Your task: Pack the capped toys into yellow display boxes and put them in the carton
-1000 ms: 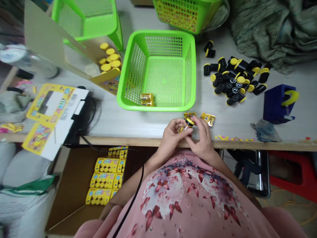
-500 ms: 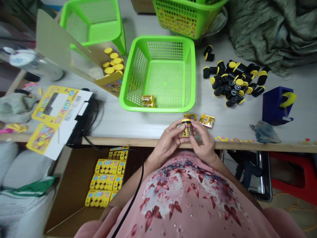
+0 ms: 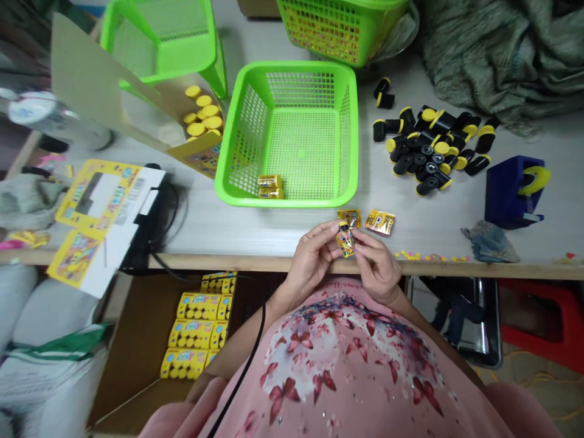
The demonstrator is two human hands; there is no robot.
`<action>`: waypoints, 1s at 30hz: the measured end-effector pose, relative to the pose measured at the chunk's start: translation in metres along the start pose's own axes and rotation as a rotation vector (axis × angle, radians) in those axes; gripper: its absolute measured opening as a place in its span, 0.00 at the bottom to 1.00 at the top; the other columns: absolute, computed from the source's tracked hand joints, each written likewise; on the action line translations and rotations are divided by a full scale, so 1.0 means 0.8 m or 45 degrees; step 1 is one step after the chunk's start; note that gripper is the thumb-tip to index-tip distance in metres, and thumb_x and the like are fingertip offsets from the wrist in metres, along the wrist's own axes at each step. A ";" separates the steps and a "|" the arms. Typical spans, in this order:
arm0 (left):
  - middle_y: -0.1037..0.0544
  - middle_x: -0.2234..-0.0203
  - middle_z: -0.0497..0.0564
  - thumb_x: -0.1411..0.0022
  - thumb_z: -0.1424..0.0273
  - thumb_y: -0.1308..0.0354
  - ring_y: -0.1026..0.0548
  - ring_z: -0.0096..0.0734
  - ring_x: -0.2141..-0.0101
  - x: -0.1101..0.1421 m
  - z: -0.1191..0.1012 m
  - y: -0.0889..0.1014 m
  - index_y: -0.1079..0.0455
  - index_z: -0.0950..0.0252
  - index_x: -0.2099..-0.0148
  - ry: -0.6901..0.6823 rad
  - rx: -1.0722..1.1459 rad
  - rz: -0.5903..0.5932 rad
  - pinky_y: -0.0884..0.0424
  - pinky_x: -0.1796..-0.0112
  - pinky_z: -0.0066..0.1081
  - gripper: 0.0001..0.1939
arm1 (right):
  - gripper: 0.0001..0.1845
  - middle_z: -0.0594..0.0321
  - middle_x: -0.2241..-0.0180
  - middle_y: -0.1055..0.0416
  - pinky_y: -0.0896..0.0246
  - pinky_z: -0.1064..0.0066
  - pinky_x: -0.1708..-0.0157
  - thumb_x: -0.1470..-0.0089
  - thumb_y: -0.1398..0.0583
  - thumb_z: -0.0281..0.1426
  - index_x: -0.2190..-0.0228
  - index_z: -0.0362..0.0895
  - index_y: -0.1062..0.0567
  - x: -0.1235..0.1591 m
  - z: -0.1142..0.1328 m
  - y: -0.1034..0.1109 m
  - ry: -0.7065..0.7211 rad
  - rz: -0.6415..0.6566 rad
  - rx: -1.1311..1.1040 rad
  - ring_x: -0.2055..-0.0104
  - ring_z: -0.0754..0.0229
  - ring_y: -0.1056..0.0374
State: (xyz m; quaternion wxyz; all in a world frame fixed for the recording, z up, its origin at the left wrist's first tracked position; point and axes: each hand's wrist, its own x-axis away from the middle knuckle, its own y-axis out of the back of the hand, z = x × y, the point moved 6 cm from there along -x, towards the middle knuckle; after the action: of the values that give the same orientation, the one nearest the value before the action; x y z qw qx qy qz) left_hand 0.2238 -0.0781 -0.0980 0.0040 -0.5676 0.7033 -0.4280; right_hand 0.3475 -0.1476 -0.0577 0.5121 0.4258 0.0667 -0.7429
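At the table's front edge my left hand (image 3: 314, 252) and my right hand (image 3: 378, 261) pinch a small black canister in a shiny printed yellow sleeve (image 3: 346, 242). Its dark and yellow end shows at the top, and the sleeve tilts, its lower part flaring wider. Fingers of both hands press the sleeve's sides. Just beyond them lie a flat yellow sleeve (image 3: 350, 217) and a second one (image 3: 380, 222). Two gold-wrapped canisters (image 3: 271, 186) rest in the near left corner of a green basket (image 3: 286, 202). To the right is a pile of black canisters with yellow caps (image 3: 431, 149).
A blue tape dispenser (image 3: 508, 191) and a grey rag (image 3: 489, 242) are on the right. On the left stand an open carton of yellow-capped canisters (image 3: 203, 146) and a flat printed box (image 3: 107, 213). Below the table, a cardboard box (image 3: 125, 359) holds yellow packs.
The sleeved canister has gone from upright to tilted in my fingers, and less of the canister's end shows. My right fingers have moved lower on the sleeve. The view has shifted slightly.
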 end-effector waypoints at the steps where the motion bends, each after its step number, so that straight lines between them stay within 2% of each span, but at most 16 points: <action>1: 0.16 0.68 0.52 0.52 0.67 0.26 0.19 0.31 0.70 0.001 0.001 0.000 0.21 0.67 0.62 0.000 0.008 -0.001 0.23 0.68 0.27 0.15 | 0.19 0.54 0.46 0.21 0.20 0.60 0.51 0.39 0.39 0.19 0.50 0.49 0.26 0.001 0.000 0.001 0.017 -0.012 -0.012 0.46 0.54 0.22; 6: 0.17 0.72 0.50 0.55 0.66 0.23 0.23 0.25 0.75 0.004 0.000 -0.002 0.19 0.67 0.63 -0.013 0.032 -0.001 0.27 0.74 0.22 0.17 | 0.22 0.55 0.43 0.24 0.20 0.59 0.51 0.40 0.39 0.18 0.48 0.51 0.26 0.006 0.000 0.000 0.078 0.014 -0.029 0.43 0.54 0.24; 8: 0.17 0.73 0.49 0.56 0.65 0.22 0.23 0.25 0.74 0.005 -0.004 -0.003 0.18 0.67 0.63 -0.056 -0.034 -0.011 0.26 0.72 0.23 0.17 | 0.20 0.55 0.44 0.23 0.19 0.59 0.53 0.39 0.40 0.20 0.49 0.51 0.27 0.007 -0.001 0.000 0.078 0.008 0.006 0.45 0.54 0.23; 11: 0.16 0.71 0.49 0.57 0.64 0.21 0.20 0.27 0.71 0.006 -0.011 -0.004 0.17 0.66 0.64 -0.121 -0.152 -0.026 0.22 0.67 0.25 0.18 | 0.17 0.54 0.46 0.22 0.19 0.58 0.52 0.37 0.41 0.22 0.50 0.51 0.27 0.006 -0.004 0.002 0.015 -0.047 0.033 0.46 0.54 0.22; 16: 0.16 0.71 0.50 0.59 0.64 0.20 0.20 0.26 0.72 0.001 -0.005 0.001 0.17 0.66 0.65 -0.031 -0.106 -0.025 0.22 0.70 0.24 0.19 | 0.18 0.55 0.49 0.20 0.21 0.61 0.50 0.37 0.41 0.21 0.49 0.50 0.26 0.004 -0.005 -0.001 -0.050 -0.054 -0.068 0.47 0.56 0.22; 22: 0.16 0.71 0.50 0.59 0.65 0.21 0.20 0.27 0.72 -0.002 -0.005 0.005 0.18 0.66 0.66 -0.063 -0.092 -0.079 0.22 0.69 0.25 0.17 | 0.17 0.54 0.49 0.20 0.20 0.61 0.53 0.35 0.44 0.21 0.49 0.49 0.29 0.006 -0.007 -0.004 -0.097 -0.042 -0.045 0.49 0.56 0.21; 25: 0.15 0.70 0.50 0.58 0.64 0.21 0.20 0.26 0.71 -0.004 -0.008 0.005 0.17 0.65 0.65 -0.094 -0.104 -0.059 0.23 0.67 0.24 0.17 | 0.20 0.54 0.47 0.22 0.21 0.59 0.50 0.37 0.43 0.20 0.47 0.50 0.31 0.001 -0.004 -0.005 -0.049 -0.011 -0.030 0.45 0.55 0.23; 28: 0.15 0.66 0.51 0.56 0.66 0.21 0.20 0.25 0.68 -0.005 -0.014 0.004 0.16 0.64 0.62 -0.142 -0.182 -0.010 0.24 0.64 0.23 0.17 | 0.31 0.48 0.39 0.30 0.28 0.46 0.41 0.41 0.40 0.23 0.39 0.49 0.37 -0.005 -0.004 -0.013 -0.040 0.149 0.025 0.36 0.48 0.32; 30: 0.15 0.65 0.50 0.57 0.69 0.21 0.20 0.26 0.67 -0.005 -0.016 0.003 0.17 0.63 0.58 -0.145 -0.247 0.043 0.24 0.62 0.25 0.21 | 0.37 0.48 0.39 0.31 0.31 0.43 0.39 0.44 0.40 0.23 0.35 0.49 0.42 -0.006 -0.006 -0.018 -0.048 0.254 0.050 0.35 0.45 0.34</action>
State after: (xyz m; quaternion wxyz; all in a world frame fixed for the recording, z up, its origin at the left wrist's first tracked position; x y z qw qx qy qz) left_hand 0.2167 -0.0672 -0.0934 -0.0038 -0.5767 0.7496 -0.3248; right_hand 0.3388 -0.1350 -0.0625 0.5762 0.4262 -0.0001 -0.6973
